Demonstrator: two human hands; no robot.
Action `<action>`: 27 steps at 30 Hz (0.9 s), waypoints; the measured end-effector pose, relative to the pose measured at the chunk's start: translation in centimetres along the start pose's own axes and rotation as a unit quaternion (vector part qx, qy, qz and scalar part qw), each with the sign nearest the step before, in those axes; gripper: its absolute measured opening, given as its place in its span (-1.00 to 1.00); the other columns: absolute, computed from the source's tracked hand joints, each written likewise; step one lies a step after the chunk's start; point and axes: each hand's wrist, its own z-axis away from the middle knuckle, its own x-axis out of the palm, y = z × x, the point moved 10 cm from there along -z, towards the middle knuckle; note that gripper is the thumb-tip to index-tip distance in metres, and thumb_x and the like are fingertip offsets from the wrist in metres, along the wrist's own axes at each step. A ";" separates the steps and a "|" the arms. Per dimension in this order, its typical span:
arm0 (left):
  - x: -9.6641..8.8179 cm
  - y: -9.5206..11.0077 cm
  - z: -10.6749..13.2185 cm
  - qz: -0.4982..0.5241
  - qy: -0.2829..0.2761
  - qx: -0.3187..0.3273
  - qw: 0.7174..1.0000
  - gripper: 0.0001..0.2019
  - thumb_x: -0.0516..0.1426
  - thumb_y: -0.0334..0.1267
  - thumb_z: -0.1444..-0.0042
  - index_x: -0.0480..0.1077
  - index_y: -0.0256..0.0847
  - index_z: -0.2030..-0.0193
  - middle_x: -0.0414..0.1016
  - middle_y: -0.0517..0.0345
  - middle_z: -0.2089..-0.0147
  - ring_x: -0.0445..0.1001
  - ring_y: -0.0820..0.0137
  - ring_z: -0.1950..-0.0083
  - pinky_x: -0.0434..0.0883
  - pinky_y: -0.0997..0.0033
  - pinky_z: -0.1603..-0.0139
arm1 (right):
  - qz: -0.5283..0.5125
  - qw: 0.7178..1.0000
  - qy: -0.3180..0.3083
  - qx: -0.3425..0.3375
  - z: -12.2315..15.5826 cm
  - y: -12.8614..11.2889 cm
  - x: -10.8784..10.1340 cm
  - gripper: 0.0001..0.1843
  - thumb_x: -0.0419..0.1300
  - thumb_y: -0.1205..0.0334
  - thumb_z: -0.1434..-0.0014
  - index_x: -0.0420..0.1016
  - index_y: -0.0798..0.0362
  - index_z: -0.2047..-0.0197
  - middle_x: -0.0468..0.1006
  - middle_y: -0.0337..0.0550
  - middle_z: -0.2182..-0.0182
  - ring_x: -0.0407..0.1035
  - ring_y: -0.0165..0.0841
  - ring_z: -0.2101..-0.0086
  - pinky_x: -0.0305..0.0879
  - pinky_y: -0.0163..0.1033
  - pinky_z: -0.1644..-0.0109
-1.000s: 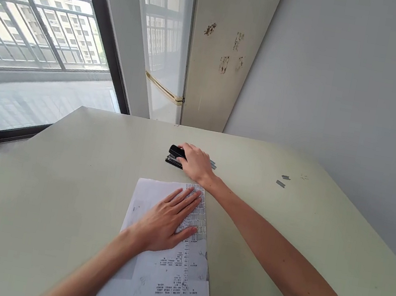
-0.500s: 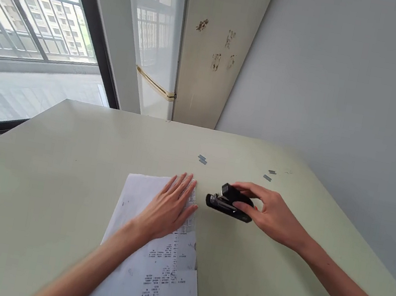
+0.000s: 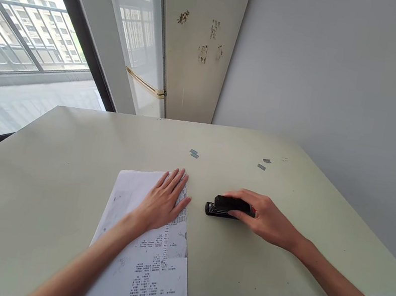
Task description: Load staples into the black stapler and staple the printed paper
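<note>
Printed paper sheets lie on the pale table, their near end reaching past its front edge. My left hand rests flat on their upper part, fingers spread and thumb out to the right. To the right of the paper is a black stapler, its front end pointing left toward the sheets with a gap between. My right hand grips the stapler's rear half from above, thumb on the near side. The palm hides the stapler's back end. How many sheets there are I cannot tell.
Two pairs of small grey strips, one pair beyond the paper and a second farther right, lie on the table. A fridge stands behind the table, a grey wall to the right, a window at left.
The stapler has come down from a tilted pose to lying level on the table, its top arm closer to the base. My left hand stays on the paper. The view has turned slightly.
</note>
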 end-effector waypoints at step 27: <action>-2.8 6.3 -2.4 0.049 0.023 0.075 0.996 -0.69 0.21 -0.01 -0.37 0.50 -0.06 -0.15 0.46 0.06 -0.37 0.13 0.02 -0.56 0.30 -0.14 -0.45 | -0.195 0.969 0.129 0.075 0.2 7.8 0.7 -0.51 -0.01 -0.21 -0.46 0.35 -0.09 -0.23 0.66 -0.04 0.00 0.53 -0.17 0.01 0.43 -0.02 -0.12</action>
